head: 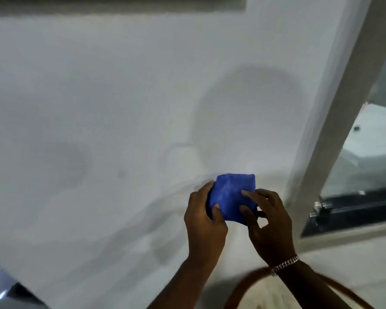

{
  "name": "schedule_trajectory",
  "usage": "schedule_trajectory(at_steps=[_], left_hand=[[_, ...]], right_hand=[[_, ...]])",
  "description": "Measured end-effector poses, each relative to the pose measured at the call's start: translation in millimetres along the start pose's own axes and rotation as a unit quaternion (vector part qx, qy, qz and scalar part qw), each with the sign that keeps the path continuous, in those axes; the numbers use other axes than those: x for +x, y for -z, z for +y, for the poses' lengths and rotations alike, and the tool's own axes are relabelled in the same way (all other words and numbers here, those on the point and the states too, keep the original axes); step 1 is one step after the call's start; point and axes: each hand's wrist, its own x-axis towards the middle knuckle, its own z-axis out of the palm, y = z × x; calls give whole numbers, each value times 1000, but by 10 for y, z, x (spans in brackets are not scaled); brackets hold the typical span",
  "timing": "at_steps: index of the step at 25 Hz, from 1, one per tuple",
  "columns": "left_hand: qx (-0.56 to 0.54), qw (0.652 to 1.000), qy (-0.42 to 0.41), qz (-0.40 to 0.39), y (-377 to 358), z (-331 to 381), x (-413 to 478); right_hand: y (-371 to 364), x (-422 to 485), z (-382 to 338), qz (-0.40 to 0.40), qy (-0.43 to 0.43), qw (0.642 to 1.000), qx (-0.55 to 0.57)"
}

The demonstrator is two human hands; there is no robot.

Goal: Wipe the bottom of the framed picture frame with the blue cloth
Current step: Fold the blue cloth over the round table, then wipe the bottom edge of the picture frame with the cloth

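A: Nearest the camera: both forearms reach up from the bottom edge, a chain bracelet (284,264) on the right wrist, a blurred brown strap (243,284) looping behind it.

B: Hands?

A: Left hand (204,221) grips the blue cloth (231,195) from its left side, thumb on the front, fingers wrapped behind. Right hand (269,226) pinches the cloth's right edge, fingertips on the front face. Neither is empty. Cloth is bunched into a compact pad between them.

B: Why both hands?

A: My read: folding or squaring it into a wiping pad so one flat face goes forward. Not wiping yet.

B: Where's the frame?

A: Far end. A dark straight band (120,4) runs along the top edge of the view, high on the white wall (98,97). Likely the frame's bottom edge, but it's blurred, so I can't confirm. Cloth is well below it, in front of bare wall.

B: Right side?

A: Glass panel in a pale post (334,108), dark hardware at its base.
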Motion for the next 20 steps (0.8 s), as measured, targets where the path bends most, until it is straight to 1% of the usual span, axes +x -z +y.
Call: schedule_trajectory(at_steps=[3, 7, 10, 12, 13, 15, 17, 18, 20], left_hand=[[-11, 991, -124, 45, 383, 726, 609], [-14, 962, -257, 85, 829, 1564, 1317], [-9, 942, -314, 116, 1060, 2010, 1753], [-4, 940, -319, 124, 1156, 2198, 2011], [2, 939, -320, 124, 1184, 2247, 2111], [13, 938, -327, 118, 1222, 2275, 2257], [31, 936, -337, 102, 1249, 2247, 2344], [45, 932, -346, 93, 1296, 2229, 2410], [91, 917, -379, 80, 1447, 2203, 2542]], right_hand=[[193, 768, -649, 82, 78, 994, 13], [426, 1571, -1380, 161, 134, 975, 74], [476, 2034, -1773, 195, 186, 958, 95], [454, 2309, -1988, 209, 200, 953, 92], [423, 2409, -2058, 218, 201, 952, 72], [324, 2542, -2162, 247, 215, 944, -34], [178, 2602, -2220, 248, 271, 921, -132], [78, 2630, -2279, 238, 294, 913, -151], [-101, 2647, -2363, 222, 291, 918, -155]])
